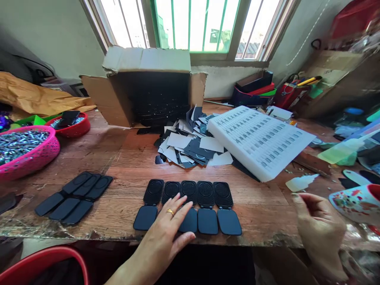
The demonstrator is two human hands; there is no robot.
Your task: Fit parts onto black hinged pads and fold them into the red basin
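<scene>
On our brown wooden table below the barred window, open black plastic cases run lengthwise windowward under our spread left hand; our right hand curls, contents unclear.

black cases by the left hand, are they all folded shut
No, the black cases lie open, their smooth squares spread out below the ringed halves.

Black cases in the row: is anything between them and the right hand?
Nothing visible stands between the right hand and the black cases. The small bottle lies just beyond that hand, off the direct line.
</scene>
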